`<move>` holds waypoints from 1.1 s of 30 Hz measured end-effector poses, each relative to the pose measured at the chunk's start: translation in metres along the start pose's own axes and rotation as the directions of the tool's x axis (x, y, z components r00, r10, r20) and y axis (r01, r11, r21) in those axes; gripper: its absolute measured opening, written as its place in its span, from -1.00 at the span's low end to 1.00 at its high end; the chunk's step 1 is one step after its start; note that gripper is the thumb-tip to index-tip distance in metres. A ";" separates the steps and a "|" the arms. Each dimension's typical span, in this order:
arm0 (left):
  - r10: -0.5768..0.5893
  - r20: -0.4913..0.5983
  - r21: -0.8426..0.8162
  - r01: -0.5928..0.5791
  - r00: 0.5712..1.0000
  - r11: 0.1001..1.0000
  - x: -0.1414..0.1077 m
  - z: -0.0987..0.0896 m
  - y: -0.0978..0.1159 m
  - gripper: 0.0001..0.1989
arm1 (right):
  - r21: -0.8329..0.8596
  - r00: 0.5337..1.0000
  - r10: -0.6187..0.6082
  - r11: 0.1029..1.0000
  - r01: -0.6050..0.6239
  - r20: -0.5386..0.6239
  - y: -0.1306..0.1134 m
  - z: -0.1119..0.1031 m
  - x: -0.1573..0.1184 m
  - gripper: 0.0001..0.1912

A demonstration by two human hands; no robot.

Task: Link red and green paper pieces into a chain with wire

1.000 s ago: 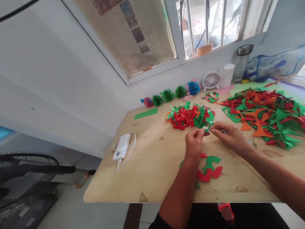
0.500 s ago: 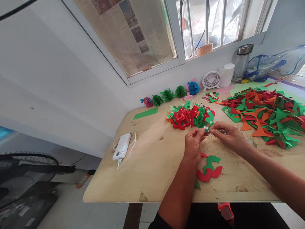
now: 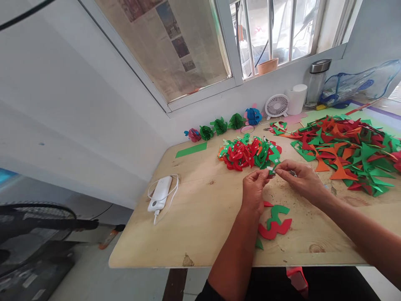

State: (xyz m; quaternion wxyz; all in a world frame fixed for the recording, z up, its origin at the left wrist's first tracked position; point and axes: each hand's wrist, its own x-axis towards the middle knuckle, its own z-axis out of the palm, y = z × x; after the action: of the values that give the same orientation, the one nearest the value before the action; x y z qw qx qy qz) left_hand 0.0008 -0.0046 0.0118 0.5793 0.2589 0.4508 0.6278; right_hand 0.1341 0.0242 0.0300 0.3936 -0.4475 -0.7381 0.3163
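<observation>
Over the wooden table my left hand [image 3: 255,186] pinches a small green paper cutout [image 3: 272,172] with white squares on it. My right hand [image 3: 299,177] has its thumb and forefinger closed at the same cutout's right side, and a small shiny metallic thing [image 3: 293,173] shows by its curled fingers. Just behind my hands lies a pile of red and green paper cutouts [image 3: 242,154] dotted with white squares. Nearer me, beside my left wrist, are a loose green paper cutout [image 3: 275,214] and a red one [image 3: 275,230].
A large heap of red, green and orange paper scraps [image 3: 347,146] covers the right side. Along the wall stand several folded-paper figures [image 3: 219,125], a small white fan [image 3: 277,106] and a glass bottle [image 3: 317,83]. A white power bank [image 3: 160,193] with its cable lies left.
My hands stay almost in the same place around the green cutout, with only slight finger movement. The view has shifted very slightly.
</observation>
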 end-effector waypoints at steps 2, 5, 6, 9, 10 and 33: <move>0.008 0.002 0.014 -0.008 1.000 1.000 0.000 0.000 0.000 -0.79 | 0.000 1.000 -0.001 1.000 0.001 -0.009 0.002 0.001 0.000 -0.76; 0.040 0.013 0.043 -0.041 0.999 0.998 0.000 0.000 -0.001 -0.78 | -0.006 1.000 -0.013 1.000 0.013 -0.024 0.004 0.002 0.000 -0.77; 0.051 0.016 0.052 -0.052 0.999 0.997 0.000 -0.001 -0.001 -0.78 | -0.007 1.000 -0.017 1.000 0.017 -0.026 0.004 0.002 0.000 -0.77; 0.066 0.016 0.069 -0.067 0.998 0.995 0.000 -0.001 -0.001 -0.77 | -0.003 1.000 -0.013 1.000 0.012 -0.023 0.003 0.003 0.000 -0.78; 0.066 0.016 0.068 -0.067 0.998 0.995 0.000 -0.001 -0.001 -0.76 | 0.001 1.000 -0.009 1.000 0.009 -0.024 0.002 0.003 0.000 -0.78; 0.072 0.016 0.066 -0.073 0.997 0.995 0.000 0.001 -0.004 -0.76 | 0.058 0.998 -0.035 0.998 0.038 -0.054 0.002 0.004 0.000 -0.75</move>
State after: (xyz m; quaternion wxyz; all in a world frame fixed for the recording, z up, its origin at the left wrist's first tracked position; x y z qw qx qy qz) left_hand 0.0038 -0.0049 0.0092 0.5502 0.2985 0.4576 0.6315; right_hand 0.1312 0.0248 0.0267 0.4318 -0.4303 -0.7259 0.3186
